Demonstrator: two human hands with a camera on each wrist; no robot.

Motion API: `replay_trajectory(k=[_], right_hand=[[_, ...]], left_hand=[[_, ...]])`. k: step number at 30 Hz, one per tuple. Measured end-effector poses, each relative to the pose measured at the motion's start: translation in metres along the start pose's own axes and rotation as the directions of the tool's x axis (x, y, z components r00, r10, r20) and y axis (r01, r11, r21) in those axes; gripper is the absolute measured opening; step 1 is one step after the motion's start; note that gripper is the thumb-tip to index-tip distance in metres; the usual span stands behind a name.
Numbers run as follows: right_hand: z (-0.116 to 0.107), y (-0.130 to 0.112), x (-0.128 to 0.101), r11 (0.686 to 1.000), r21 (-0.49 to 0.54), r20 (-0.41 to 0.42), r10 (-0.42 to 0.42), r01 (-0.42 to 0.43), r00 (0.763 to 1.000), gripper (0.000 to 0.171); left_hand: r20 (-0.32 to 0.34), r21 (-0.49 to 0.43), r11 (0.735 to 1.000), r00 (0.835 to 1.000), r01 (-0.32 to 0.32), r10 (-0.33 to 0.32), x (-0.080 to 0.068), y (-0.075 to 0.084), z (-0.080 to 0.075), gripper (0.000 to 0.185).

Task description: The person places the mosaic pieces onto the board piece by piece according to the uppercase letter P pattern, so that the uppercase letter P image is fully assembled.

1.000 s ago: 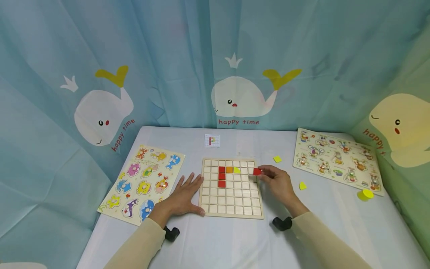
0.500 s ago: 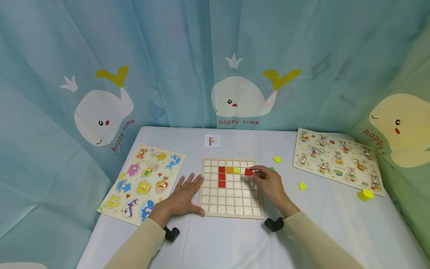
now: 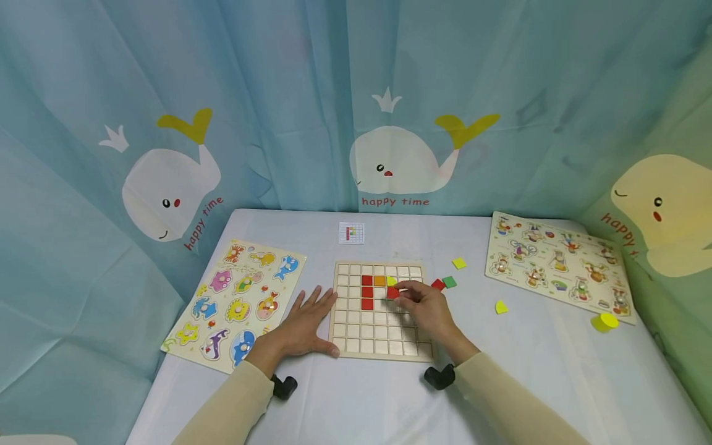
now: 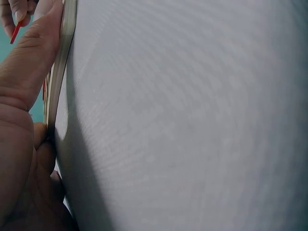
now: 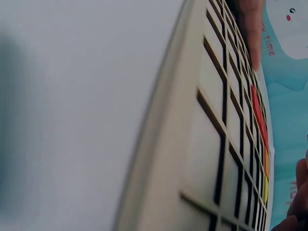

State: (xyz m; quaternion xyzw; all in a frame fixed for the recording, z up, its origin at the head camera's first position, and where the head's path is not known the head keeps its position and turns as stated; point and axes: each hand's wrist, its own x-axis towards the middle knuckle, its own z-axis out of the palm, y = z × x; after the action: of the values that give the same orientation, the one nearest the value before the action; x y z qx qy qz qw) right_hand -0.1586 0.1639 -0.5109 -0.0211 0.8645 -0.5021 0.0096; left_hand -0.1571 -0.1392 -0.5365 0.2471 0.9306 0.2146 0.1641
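Note:
A wooden grid board point(image 3: 384, 337) lies flat on the table. Three red tiles point(image 3: 367, 292) form a column in its cells, with an orange tile point(image 3: 379, 280) and a yellow tile point(image 3: 392, 280) to the right of the top one. My right hand point(image 3: 431, 312) pinches another red tile point(image 3: 392, 293) over the board, just below the yellow one; in the left wrist view this held red tile point(image 4: 16, 32) is tilted and clear of the board. With fingers spread, my left hand point(image 3: 303, 327) rests on the table and touches the board's left edge.
Right of the board lie a loose red tile point(image 3: 438, 284), a green tile point(image 3: 449, 282) and two yellow pieces point(image 3: 458, 263). A patterned card point(image 3: 351, 233) lies behind it. Picture puzzles point(image 3: 239, 303) flank both sides, and a yellow cylinder point(image 3: 605, 322) stands at far right.
My right hand has carried the red tile leftward from the board's right edge to below the yellow tile. This uncovers the loose red and green tiles. My left hand stays put.

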Motion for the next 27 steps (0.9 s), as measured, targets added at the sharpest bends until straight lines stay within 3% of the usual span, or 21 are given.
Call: replay_trajectory(k=[8, 18, 27], right_hand=[[0.015, -0.004, -0.005, 1.0, 0.0, 0.052, -0.027, 0.027, 0.998, 0.025], [0.036, -0.007, -0.012, 0.999, -0.042, 0.07, -0.003, 0.006, 0.998, 0.024], [0.046, -0.011, -0.017, 0.979, -0.193, 0.075, -0.049, 0.063, 0.996, 0.023]], left_hand=[[-0.002, -0.001, 1.0, 1.0, -0.007, 0.007, 0.001, 0.0, -0.001, 0.128], [0.002, -0.009, 1.0, 1.0, -0.007, 0.007, 0.0, 0.001, -0.002, 0.127], [0.001, -0.009, 1.0, 1.0, -0.006, 0.006, -0.001, 0.001, -0.002, 0.127]])
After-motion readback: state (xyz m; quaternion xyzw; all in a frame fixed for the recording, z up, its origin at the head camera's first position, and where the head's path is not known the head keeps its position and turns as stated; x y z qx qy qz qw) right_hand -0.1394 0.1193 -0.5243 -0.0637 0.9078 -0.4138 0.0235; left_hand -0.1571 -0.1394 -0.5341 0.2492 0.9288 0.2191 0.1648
